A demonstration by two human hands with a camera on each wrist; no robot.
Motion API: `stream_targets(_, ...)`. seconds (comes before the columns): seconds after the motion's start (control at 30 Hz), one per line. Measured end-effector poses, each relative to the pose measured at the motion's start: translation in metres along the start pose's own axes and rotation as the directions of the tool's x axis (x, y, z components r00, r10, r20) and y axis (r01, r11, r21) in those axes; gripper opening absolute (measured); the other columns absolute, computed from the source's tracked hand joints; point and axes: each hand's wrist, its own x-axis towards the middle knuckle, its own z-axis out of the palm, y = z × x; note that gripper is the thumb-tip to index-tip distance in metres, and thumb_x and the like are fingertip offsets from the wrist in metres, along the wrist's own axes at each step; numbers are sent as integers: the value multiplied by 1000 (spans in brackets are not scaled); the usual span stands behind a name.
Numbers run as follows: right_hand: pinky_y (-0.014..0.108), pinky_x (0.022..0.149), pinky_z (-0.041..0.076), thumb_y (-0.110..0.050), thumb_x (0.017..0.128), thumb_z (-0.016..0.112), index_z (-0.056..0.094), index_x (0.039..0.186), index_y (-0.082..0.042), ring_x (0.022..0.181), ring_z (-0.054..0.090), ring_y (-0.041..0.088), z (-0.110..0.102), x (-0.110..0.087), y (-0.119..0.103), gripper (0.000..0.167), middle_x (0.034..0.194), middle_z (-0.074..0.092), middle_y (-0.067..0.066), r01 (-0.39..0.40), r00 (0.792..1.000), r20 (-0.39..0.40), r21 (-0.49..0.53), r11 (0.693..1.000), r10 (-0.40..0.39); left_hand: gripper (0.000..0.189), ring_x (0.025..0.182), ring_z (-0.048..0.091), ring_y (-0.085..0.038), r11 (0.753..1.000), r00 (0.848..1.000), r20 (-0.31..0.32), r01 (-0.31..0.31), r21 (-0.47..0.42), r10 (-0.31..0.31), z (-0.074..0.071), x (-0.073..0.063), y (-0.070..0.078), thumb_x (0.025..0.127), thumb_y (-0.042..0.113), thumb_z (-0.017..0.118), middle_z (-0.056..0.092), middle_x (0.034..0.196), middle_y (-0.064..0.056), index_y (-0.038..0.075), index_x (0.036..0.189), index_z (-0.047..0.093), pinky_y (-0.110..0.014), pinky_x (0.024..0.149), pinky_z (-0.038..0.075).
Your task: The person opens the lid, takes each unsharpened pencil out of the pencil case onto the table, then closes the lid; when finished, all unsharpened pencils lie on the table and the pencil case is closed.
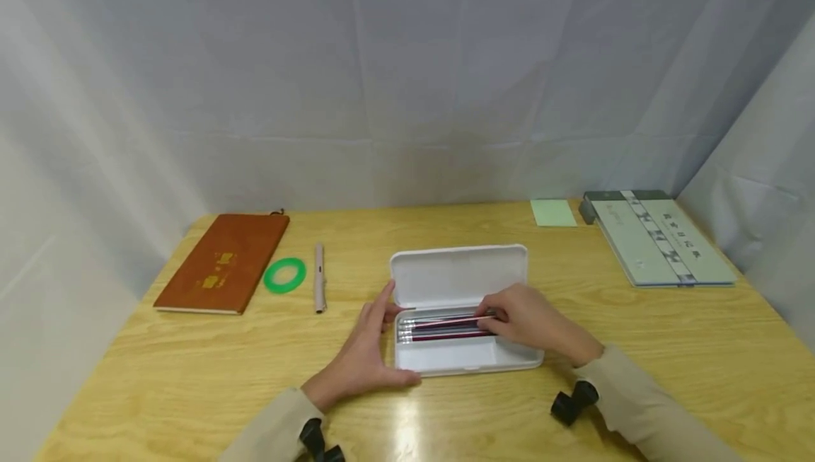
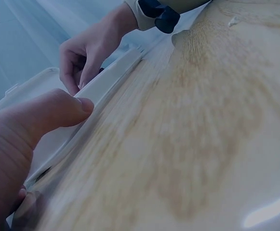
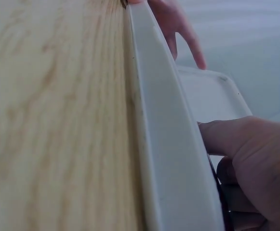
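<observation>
A white pencil case (image 1: 446,359) lies on the table with its lid (image 1: 458,274) tipped back. Several slim pencils (image 1: 446,336), dark red and grey, lie lengthwise along its rear part; their left ends look pale and silvery. My left hand (image 1: 363,356) spans the case's left end and holds it, thumb on the front edge and fingers by the hinge and lid. Over the right half, my right hand (image 1: 525,317) reaches inside with bent fingers, thumb and forefinger pinching a pencil. Its other fingers (image 3: 241,202) are partly hidden behind the case wall in the right wrist view.
To the left lie a brown notebook (image 1: 223,264), a green tape ring (image 1: 284,291) and a pale pen (image 1: 320,278). At the back right are a light green sticky note pad (image 1: 552,213) and a pale green book (image 1: 662,243). A white curtain (image 1: 407,80) hangs behind the table.
</observation>
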Motion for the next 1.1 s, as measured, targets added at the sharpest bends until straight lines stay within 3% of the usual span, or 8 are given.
stream_targets(0.2, 15, 46, 28, -18, 87, 70, 72, 89, -15, 48, 29, -5, -10, -19, 9, 4, 52, 40, -15, -33, 999, -40, 36, 999, 35, 141, 114, 47, -14, 1000, 1000, -5, 5, -12, -5, 2, -1, 0, 49, 39, 93, 46, 131, 0, 31, 155, 1, -40, 103, 44)
stream_targets(0.37, 16, 45, 28, -15, 84, 73, 73, 89, -19, 48, 28, -5, -25, -50, 31, 6, 52, 36, -18, -110, 986, -123, 29, 993, 113, 141, 115, 48, -15, 1000, 1000, -10, -26, -12, 26, 4, -1, 1, 50, 40, 93, 47, 132, -2, 27, 156, 2, -41, 104, 44)
stream_targets(0.53, 17, 46, 30, -16, 83, 74, 72, 89, -20, 51, 32, -4, -40, -88, 59, 7, 57, 38, -18, -214, 963, -166, 16, 977, 214, 142, 117, 47, -15, 1000, 1000, -3, -1, -11, 1, 3, 0, 1, 50, 38, 93, 45, 133, -1, 31, 155, -1, -40, 105, 43)
stream_targets(0.73, 16, 44, 33, -4, 78, 76, 71, 86, -21, 52, 35, -6, -51, -126, 91, 20, 60, 43, -21, -183, 952, -252, -9, 983, 175, 141, 115, 47, -16, 999, 999, -14, -45, 9, 45, 2, 1, 0, 51, 41, 92, 47, 131, -3, 26, 156, 0, -41, 104, 44)
stream_targets(0.9, 15, 45, 32, -1, 76, 76, 71, 88, -18, 54, 36, -7, -52, -136, 103, 22, 64, 46, -21, -158, 957, -249, -26, 987, 147, 141, 114, 47, -16, 999, 999, -14, -48, 5, 48, 1, 1, 1, 50, 41, 93, 47, 130, -3, 26, 156, 1, -40, 103, 45)
stream_targets(1.1, 17, 46, 32, -3, 76, 77, 70, 90, -16, 55, 33, -8, -52, -125, 102, 21, 64, 45, -22, -162, 966, -215, -73, 984, 143, 141, 115, 47, -16, 999, 999, -5, -34, 1, 34, 1, 1, 2, 50, 40, 93, 47, 131, -3, 25, 156, 1, -40, 104, 44)
